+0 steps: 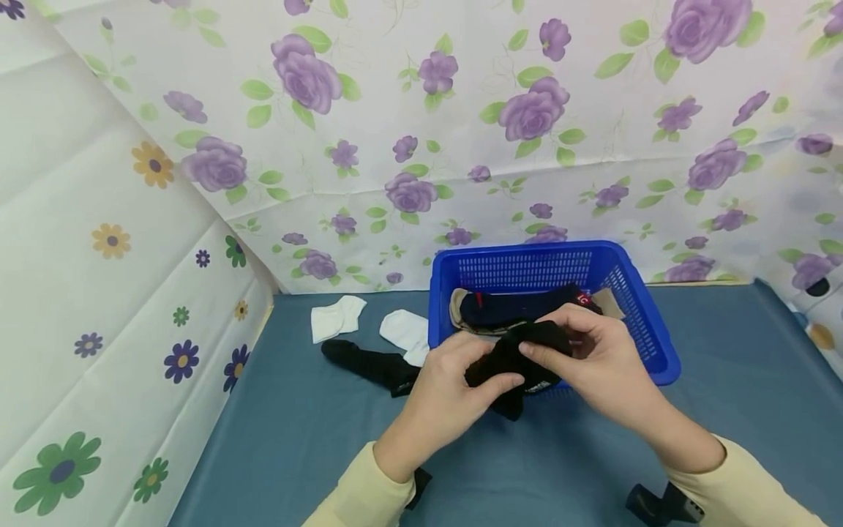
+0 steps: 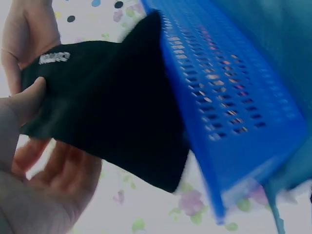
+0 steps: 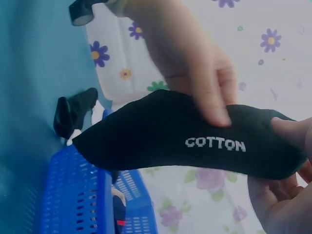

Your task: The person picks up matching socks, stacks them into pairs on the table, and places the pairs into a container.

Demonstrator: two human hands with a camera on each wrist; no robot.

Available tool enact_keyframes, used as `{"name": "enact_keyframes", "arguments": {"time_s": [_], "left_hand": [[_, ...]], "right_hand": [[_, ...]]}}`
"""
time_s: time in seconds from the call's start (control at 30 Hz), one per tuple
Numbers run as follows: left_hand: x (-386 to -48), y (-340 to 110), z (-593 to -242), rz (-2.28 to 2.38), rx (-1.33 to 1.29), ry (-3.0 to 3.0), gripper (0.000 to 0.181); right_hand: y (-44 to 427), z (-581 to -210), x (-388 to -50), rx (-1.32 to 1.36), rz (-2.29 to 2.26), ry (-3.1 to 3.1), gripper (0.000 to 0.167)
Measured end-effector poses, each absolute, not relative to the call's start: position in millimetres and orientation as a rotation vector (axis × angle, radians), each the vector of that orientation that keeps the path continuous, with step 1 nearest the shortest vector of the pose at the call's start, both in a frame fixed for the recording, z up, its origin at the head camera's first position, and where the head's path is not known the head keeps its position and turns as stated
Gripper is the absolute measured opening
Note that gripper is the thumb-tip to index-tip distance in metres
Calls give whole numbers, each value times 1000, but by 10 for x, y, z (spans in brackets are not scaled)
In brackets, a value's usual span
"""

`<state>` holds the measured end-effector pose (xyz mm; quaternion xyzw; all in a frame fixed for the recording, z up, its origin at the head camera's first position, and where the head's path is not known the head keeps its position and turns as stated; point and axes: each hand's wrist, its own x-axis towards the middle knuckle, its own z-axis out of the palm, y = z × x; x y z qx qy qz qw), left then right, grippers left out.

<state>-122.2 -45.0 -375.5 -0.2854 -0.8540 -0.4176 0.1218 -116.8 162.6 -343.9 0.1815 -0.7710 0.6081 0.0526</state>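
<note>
The black sock (image 1: 507, 359) is held up off the tabletop (image 1: 316, 454) by 2 hands, near the close side of the basket (image 1: 527, 272). The left hand (image 1: 444, 395) has its grip pinching the sock between thumb and fingers; the right hand's (image 1: 602, 366) grip pinches it too. Dark socks (image 1: 516, 307) lie inside the basket; white socks (image 1: 337, 320) and 1 spare black sock (image 1: 365, 364) lie left of it.
</note>
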Motion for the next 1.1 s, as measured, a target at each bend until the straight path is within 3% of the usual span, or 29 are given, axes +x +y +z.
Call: {"name": "enact_keyframes", "arguments": {"time_s": [0.23, 0.43, 0.5, 0.7, 0.97, 1.1], "left_hand": [[-1060, -293, -3557, -1254, -725, -2489, 66], [-980, -187, -3483, -1284, -797, -2533, 82], [-986, -181, -3491, -1223, -833, -2531, 76], [-1075, -272, -3474, -1233, -884, -2444, 29], [-1123, -444, -3318, -1336, -1016, -2426, 19], [-1090, -527, -3246, -1379, -1060, -2410, 15]], "right_hand": [[1509, -3467, -1125, 545, 1874, -2297, 13], [1452, -3469, -1091, 431, 1853, -2400, 15], [1446, -3470, -1071, 508, 1917, -2416, 16], [1473, -3471, -1057, 814, 1821, -2230, 26], [1522, -3532, -1199, 872, 1715, -2482, 86], [1519, -3615, -1219, 986, 1731, -2640, 69]]}}
